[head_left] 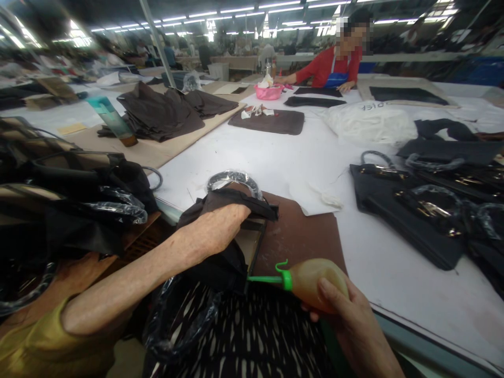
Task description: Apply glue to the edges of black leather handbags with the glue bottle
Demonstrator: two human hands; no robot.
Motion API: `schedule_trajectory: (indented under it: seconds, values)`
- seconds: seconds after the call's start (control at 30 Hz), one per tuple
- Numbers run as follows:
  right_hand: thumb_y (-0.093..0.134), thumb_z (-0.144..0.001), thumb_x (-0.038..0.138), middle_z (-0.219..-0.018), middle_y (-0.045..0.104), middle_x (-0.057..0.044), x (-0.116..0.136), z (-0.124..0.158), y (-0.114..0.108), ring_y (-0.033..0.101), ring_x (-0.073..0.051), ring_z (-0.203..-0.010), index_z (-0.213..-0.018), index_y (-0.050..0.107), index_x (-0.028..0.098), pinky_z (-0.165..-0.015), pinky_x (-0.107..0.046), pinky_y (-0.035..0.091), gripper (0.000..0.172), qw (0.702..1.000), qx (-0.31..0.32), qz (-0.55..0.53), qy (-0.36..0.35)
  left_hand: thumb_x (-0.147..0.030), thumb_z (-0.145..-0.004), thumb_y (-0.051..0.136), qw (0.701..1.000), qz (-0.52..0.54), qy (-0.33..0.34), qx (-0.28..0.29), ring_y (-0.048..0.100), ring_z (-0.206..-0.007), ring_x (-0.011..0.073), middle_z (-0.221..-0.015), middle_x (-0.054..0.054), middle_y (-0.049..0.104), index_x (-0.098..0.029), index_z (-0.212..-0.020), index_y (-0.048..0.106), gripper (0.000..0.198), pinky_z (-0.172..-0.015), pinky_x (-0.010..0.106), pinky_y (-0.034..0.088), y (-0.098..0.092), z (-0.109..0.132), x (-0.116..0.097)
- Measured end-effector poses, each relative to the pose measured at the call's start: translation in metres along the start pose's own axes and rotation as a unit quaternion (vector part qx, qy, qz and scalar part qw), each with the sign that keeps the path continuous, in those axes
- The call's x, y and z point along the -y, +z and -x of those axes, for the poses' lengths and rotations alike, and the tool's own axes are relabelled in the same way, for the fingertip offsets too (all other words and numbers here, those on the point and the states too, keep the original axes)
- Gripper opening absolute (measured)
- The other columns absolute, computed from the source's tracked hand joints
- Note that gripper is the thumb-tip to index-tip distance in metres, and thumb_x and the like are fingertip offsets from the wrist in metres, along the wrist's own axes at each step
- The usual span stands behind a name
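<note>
A black bag (220, 265) lies partly open at the table's front edge, its ring handles wrapped in clear plastic. Over its upper flap rests my left hand (224, 226), with its fingers bent down and hidden behind the fabric. My right hand (334, 296) is wrapped round a glue bottle (315, 281) of yellowish liquid, tipped sideways. The bottle's green nozzle points left and its tip is at the bag's open edge. Under the bag and beside it lies a brown sheet (303, 239).
Black bags (417, 210) lie at the right, more bags (79, 194) at the left. Behind are dark fabric pieces (161, 110), a teal-topped bottle (112, 121), a pink basket (268, 93) and a white plastic bag (370, 123). A person in red (326, 65) stands across the white table (244, 149).
</note>
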State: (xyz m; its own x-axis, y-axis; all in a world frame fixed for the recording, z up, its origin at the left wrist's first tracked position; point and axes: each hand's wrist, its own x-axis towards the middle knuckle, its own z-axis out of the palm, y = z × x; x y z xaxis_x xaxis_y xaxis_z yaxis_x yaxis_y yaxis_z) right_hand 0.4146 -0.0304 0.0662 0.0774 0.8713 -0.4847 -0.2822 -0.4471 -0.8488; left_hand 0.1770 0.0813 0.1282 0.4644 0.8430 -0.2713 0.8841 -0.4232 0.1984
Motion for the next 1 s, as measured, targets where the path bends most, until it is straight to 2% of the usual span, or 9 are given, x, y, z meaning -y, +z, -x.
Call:
schedule_trajectory:
  seconds: [0.2, 0.37, 0.47, 0.7, 0.87, 0.93, 1.0]
  values:
    - [0.069, -0.068, 0.052, -0.074, 0.062, -0.003, 0.003, 0.009, -0.005, 0.057, -0.021, -0.062, -0.101, 0.056, 0.018, -0.045, -0.025, 0.046, 0.049, 0.997, -0.025, 0.073, -0.012, -0.012, -0.085, 0.033, 1.0, 0.007, 0.021, -0.014, 0.059, -0.093, 0.0179, -0.101, 0.005, 0.06, -0.022, -0.109, 0.049, 0.03, -0.081, 0.027, 0.047, 0.002, -0.001, 0.002]
    - [0.069, -0.065, 0.051, -0.092, 0.063, -0.001, 0.014, 0.02, -0.007, 0.056, -0.022, -0.085, -0.109, 0.054, 0.021, -0.069, -0.023, 0.047, 0.055, 0.968, -0.093, 0.208, -0.105, -0.011, -0.084, 0.033, 0.999, 0.002, 0.025, -0.023, 0.06, -0.085, 0.0171, -0.094, 0.004, 0.061, -0.022, -0.1, 0.051, 0.027, -0.075, 0.027, 0.047, -0.007, -0.005, 0.0]
    - [0.069, -0.065, 0.052, -0.097, 0.062, 0.001, 0.021, 0.019, -0.003, 0.055, -0.021, -0.088, -0.108, 0.054, 0.023, -0.075, -0.022, 0.044, 0.055, 0.953, -0.109, 0.237, -0.151, -0.011, -0.084, 0.034, 0.999, 0.002, 0.046, -0.024, 0.059, -0.087, 0.017, -0.097, 0.004, 0.06, -0.02, -0.097, 0.051, 0.024, -0.074, 0.026, 0.046, -0.015, -0.008, -0.001]
    - [0.072, -0.067, 0.048, -0.101, 0.059, -0.001, 0.019, -0.016, 0.004, 0.055, -0.023, -0.088, -0.11, 0.053, 0.023, -0.079, -0.029, 0.042, 0.053, 0.92, -0.108, 0.273, -0.259, -0.008, -0.078, 0.038, 0.996, 0.004, 0.064, -0.054, 0.059, -0.08, 0.0165, -0.089, 0.004, 0.061, -0.019, -0.089, 0.051, 0.021, -0.066, 0.026, 0.044, -0.024, -0.021, 0.003]
    - [0.062, -0.075, 0.03, -0.109, 0.059, -0.004, 0.02, -0.021, 0.007, 0.054, -0.026, -0.1, -0.107, 0.058, 0.026, -0.089, -0.036, 0.04, 0.032, 0.877, -0.055, 0.269, -0.395, -0.011, -0.078, 0.043, 0.999, 0.008, 0.036, -0.039, 0.06, -0.072, 0.0165, -0.079, 0.004, 0.063, -0.018, -0.082, 0.058, 0.016, -0.059, 0.024, 0.042, -0.039, -0.032, 0.005]
    - [0.065, -0.073, 0.027, -0.113, 0.059, -0.004, 0.025, -0.015, 0.005, 0.052, -0.029, -0.106, -0.106, 0.06, 0.028, -0.093, -0.04, 0.038, 0.033, 0.876, -0.061, 0.228, -0.42, -0.011, -0.079, 0.043, 0.997, 0.005, 0.04, -0.067, 0.06, -0.071, 0.0152, -0.078, 0.003, 0.064, -0.017, -0.081, 0.06, 0.018, -0.059, 0.022, 0.041, -0.047, -0.033, 0.004]
    - [0.077, -0.061, 0.023, -0.116, 0.057, -0.004, 0.034, -0.012, -0.006, 0.049, -0.031, -0.111, -0.105, 0.059, 0.031, -0.095, -0.042, 0.039, 0.048, 0.904, -0.094, 0.161, -0.384, -0.01, -0.08, 0.041, 0.993, 0.002, 0.053, -0.11, 0.06, -0.073, 0.0139, -0.079, 0.002, 0.064, -0.016, -0.083, 0.061, 0.021, -0.061, 0.02, 0.041, -0.054, -0.033, 0.003]
